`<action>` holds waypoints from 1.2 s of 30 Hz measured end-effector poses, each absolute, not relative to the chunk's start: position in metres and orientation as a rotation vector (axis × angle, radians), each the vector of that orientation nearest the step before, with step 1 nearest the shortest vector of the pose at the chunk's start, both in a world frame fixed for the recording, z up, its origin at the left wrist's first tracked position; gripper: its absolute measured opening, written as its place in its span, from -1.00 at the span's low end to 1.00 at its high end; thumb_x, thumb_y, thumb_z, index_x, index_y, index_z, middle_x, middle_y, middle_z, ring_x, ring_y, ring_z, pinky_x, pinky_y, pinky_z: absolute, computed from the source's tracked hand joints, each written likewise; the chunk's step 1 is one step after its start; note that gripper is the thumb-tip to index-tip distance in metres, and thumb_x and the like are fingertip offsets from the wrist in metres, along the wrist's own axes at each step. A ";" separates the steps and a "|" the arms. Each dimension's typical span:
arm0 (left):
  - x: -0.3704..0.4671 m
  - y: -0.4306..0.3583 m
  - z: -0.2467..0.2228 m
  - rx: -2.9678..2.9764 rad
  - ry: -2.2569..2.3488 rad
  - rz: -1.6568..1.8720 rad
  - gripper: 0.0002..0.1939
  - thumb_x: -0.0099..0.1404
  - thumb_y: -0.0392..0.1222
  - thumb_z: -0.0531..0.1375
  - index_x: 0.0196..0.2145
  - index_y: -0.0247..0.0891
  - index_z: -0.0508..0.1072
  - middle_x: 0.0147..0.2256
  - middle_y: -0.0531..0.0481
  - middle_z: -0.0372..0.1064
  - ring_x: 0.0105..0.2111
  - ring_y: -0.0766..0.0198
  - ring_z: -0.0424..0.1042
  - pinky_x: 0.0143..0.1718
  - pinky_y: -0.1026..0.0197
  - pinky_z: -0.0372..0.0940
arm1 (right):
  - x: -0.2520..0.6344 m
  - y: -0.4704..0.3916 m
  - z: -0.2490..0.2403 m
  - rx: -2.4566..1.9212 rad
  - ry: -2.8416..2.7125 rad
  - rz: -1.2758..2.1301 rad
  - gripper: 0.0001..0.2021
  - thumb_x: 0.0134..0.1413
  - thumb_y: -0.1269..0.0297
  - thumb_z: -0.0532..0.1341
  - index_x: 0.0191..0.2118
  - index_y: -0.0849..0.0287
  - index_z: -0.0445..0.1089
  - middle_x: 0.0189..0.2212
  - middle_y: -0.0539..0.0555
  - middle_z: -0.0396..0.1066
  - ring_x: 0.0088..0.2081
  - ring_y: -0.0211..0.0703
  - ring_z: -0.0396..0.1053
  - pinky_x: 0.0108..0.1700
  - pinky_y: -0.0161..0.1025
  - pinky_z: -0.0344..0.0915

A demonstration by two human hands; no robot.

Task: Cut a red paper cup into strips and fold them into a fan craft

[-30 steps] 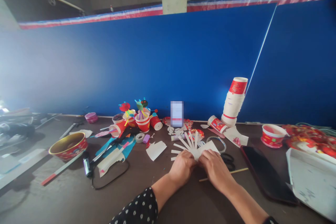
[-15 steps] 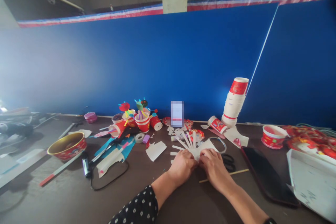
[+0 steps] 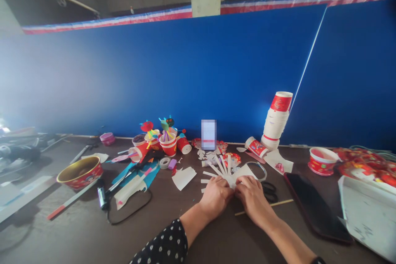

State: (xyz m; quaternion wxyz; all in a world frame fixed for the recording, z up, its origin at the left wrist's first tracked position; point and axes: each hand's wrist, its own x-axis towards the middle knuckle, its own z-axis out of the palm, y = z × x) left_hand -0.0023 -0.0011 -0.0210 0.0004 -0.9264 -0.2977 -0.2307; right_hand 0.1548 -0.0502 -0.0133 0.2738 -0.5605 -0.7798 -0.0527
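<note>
Both hands meet at the middle of the table on a white paper cup cut into strips (image 3: pixel 229 166), its strips fanned out flat, away from me. My left hand (image 3: pixel 217 193) pinches its near left side with curled fingers. My right hand (image 3: pixel 251 194) grips the near right side, fingers bent. The two hands almost touch, and they hide the cup's near part and the fingertips. A piece of white paper (image 3: pixel 246 171) lies just beyond my right hand. Black scissors (image 3: pixel 270 193) and a thin wooden stick (image 3: pixel 283 203) lie right of it.
Red paper cups with paper figures (image 3: pixel 168 145) stand at the back left. On the left are a gold-lined bowl (image 3: pixel 79 173) and a corded tool (image 3: pixel 102 196). A cup stack (image 3: pixel 276 121) rises back right, with a dark flat device (image 3: pixel 317 208) nearer me.
Almost nothing differs. Both hands keep their grip on the cut cup, with only a very slight shift of the left forearm and the view.
</note>
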 end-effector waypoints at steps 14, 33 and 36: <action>0.000 -0.002 -0.020 -2.863 -0.996 -0.646 -0.79 0.28 -0.23 0.10 -0.45 -0.25 0.50 -0.45 -0.03 0.35 -0.36 0.22 0.29 -0.31 0.20 0.19 | 0.156 -0.053 -0.008 -1.413 -2.174 -0.186 -0.78 0.13 0.51 0.02 -0.41 0.16 0.36 -0.17 0.07 0.36 -0.06 -0.05 0.17 -0.04 -0.13 0.08; -0.005 -0.001 -0.016 -3.024 -1.003 -0.794 -0.84 0.24 -0.18 0.16 -0.41 -0.24 0.52 -0.38 -0.04 0.39 -0.29 0.17 0.31 -0.22 0.17 0.20 | 0.156 -0.048 -0.011 -1.372 -2.194 -0.115 -0.74 0.19 0.46 -0.06 -0.41 0.15 0.31 -0.22 0.08 0.33 -0.10 -0.07 0.18 -0.08 -0.12 0.10; -0.014 -0.001 -0.007 -3.041 -0.973 -0.979 -0.80 0.29 -0.20 0.09 -0.36 -0.26 0.51 -0.38 -0.06 0.40 -0.31 0.20 0.32 -0.23 0.19 0.21 | 0.154 -0.051 -0.004 -1.391 -2.232 -0.176 -0.78 0.16 0.48 -0.01 -0.44 0.15 0.29 -0.26 0.06 0.33 -0.10 -0.06 0.18 -0.09 -0.13 0.08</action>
